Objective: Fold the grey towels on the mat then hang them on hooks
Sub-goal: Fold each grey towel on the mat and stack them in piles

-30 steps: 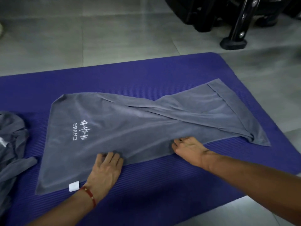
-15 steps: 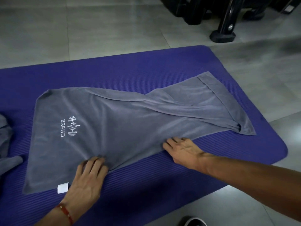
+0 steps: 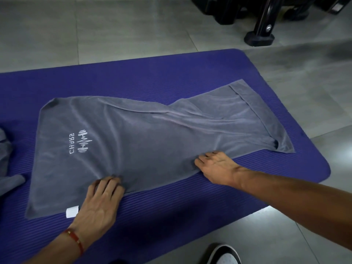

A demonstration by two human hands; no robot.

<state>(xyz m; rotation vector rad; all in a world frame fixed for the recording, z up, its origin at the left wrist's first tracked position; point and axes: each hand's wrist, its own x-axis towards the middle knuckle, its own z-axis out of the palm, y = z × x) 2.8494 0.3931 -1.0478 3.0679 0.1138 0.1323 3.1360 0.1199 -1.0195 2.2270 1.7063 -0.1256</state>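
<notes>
A grey towel (image 3: 152, 141) with a white logo lies spread lengthwise on the purple mat (image 3: 171, 73), its right end twisted and folded over. My left hand (image 3: 101, 204) presses flat on the near edge beside a white label (image 3: 72, 211), and creases fan out from the fingertips. My right hand (image 3: 215, 166) sits further right on the same edge, its fingers curled onto the fabric and pinching it. A second grey towel (image 3: 7, 168) lies bunched at the mat's left edge, mostly out of frame.
Grey floor tiles (image 3: 114, 25) surround the mat. Black equipment legs and a foot (image 3: 260, 38) stand on the floor at the back right. The toe of a shoe (image 3: 224, 254) shows at the bottom edge near the mat.
My view has shifted to the right, so the bunched towel slid out of frame. Both hands have stayed on the towel's near edge.
</notes>
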